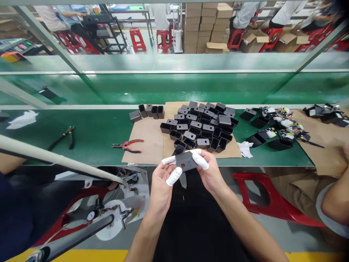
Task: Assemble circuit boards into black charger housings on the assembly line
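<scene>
Between both hands I hold a dark grey plastic housing above the table's front edge, with a small orange-brown spot near its left end. White finger cots cover several of my fingertips. My left hand grips the housing's left end between thumb and fingers. My right hand closes on its right end, thumb across the top face. Just beyond the hands, many similar black housings stand close together on brown cardboard, some with the open end up, others showing a closed end with a small cutout.
Red-handled pliers lie left of the housings; dark-handled pliers lie farther left. To the right are a crumpled white tissue and housings with wired parts. A red stool and a neighbour's arm are at right.
</scene>
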A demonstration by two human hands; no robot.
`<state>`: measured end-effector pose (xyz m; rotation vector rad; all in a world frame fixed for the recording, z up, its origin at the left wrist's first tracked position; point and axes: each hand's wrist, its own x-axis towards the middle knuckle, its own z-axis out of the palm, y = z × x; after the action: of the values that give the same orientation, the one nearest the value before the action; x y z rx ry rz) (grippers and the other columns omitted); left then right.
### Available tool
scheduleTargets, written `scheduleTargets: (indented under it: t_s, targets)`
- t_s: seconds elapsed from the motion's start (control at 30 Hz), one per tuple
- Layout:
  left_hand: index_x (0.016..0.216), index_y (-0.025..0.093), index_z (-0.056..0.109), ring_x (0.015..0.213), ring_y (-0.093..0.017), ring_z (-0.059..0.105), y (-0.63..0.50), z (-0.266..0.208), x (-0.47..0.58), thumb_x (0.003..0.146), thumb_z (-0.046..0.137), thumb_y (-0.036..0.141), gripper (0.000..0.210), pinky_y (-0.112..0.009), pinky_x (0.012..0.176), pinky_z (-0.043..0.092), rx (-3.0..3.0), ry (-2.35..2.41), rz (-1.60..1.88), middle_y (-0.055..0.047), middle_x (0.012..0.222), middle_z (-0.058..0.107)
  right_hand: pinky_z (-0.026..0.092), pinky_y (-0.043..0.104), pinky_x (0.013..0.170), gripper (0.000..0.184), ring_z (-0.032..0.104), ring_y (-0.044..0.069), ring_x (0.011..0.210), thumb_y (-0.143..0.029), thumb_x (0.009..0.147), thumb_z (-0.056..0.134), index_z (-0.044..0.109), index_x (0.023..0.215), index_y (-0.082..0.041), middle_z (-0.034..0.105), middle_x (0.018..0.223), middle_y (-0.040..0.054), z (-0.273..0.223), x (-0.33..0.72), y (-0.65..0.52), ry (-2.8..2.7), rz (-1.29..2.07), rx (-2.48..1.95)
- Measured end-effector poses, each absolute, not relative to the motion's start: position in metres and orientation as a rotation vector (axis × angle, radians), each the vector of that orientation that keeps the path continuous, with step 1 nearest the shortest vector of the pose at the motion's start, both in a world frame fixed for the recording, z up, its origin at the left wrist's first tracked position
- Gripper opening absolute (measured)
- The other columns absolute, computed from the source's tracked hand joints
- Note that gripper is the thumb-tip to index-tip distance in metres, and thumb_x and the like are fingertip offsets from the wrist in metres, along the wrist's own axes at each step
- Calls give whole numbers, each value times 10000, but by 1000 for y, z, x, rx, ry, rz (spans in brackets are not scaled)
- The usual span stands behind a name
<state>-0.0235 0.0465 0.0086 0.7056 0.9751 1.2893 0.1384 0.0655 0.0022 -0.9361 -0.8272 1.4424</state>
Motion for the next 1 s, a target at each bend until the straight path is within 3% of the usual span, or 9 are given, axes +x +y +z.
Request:
scheduleTargets:
  t_s: [0.07, 0.17, 0.23, 0.43, 0.53, 0.7, 0.87, 1.0]
  targets:
    - [1200, 215, 771, 1110, -233, 754, 50, 4, -41, 791, 944, 375, 473, -359, 1050, 599, 781, 995, 1275, -104, 1230, 779, 625, 384, 956, 319, 771, 237, 1008, -401, 890, 874, 800, 1164, -254, 808, 1101, 59, -3, 137, 69, -1004, 1339, -914]
    - [1201, 215, 768, 1125, -230, 750, 60, -7, -71, 837, 903, 396, 428, -348, 1029, 609, 883, 1035, 1257, -112, 1264, 768, 605, 465, 1063, 623, 733, 284, 1170, -310, 746, 985, 742, 1321, -298, 760, 1273, 82, -12, 132, 78, -1406, 1078, -855]
    - [1191, 214, 755, 1117, -223, 752, 69, -18, -86, 819, 915, 374, 436, -345, 1020, 612, 940, 1067, 1280, -109, 1258, 768, 591, 508, 1103, 698, 707, 306, 1243, -303, 717, 1000, 726, 1359, -305, 743, 1333, 98, -21, 121, 86, -1586, 936, -810]
    - [1166, 177, 718, 1090, -257, 772, 96, -52, -101, 830, 881, 433, 453, -420, 1011, 621, 1129, 1246, 1459, -127, 1152, 788, 666, 446, 1002, 428, 765, 262, 1192, -348, 945, 818, 731, 1356, -267, 758, 1356, 113, -49, 71, 106, -1464, 1006, -913]
    - [1130, 177, 718, 1093, -231, 736, 107, -66, -105, 917, 797, 434, 343, -416, 1054, 575, 1156, 1379, 1612, -107, 1137, 754, 614, 466, 1116, 300, 720, 279, 1309, -312, 1010, 740, 777, 1305, -269, 743, 1393, 121, -59, 57, 117, -1591, 766, -1016]
    - [1046, 182, 746, 1036, -213, 673, 119, -88, -120, 948, 766, 404, 243, -402, 1066, 509, 1163, 1600, 1826, -76, 1054, 720, 640, 403, 1072, 271, 755, 271, 1253, -285, 1068, 631, 806, 1275, -273, 744, 1370, 125, -77, 46, 127, -1802, 497, -1156]
    - [1027, 183, 721, 975, -221, 688, 120, -109, -128, 960, 734, 463, 288, -395, 965, 538, 1044, 1668, 1962, -70, 998, 715, 624, 404, 1099, 308, 729, 269, 1296, -265, 1077, 613, 768, 1344, -270, 702, 1422, 140, -82, 31, 126, -1791, 464, -1154]
    - [1083, 192, 640, 912, -193, 699, 120, -113, -128, 1026, 627, 485, 299, -365, 910, 556, 864, 1674, 2078, -54, 968, 702, 653, 383, 1014, 282, 770, 274, 1205, -271, 1085, 591, 803, 1271, -278, 753, 1308, 127, -80, 13, 131, -1824, 510, -1182]
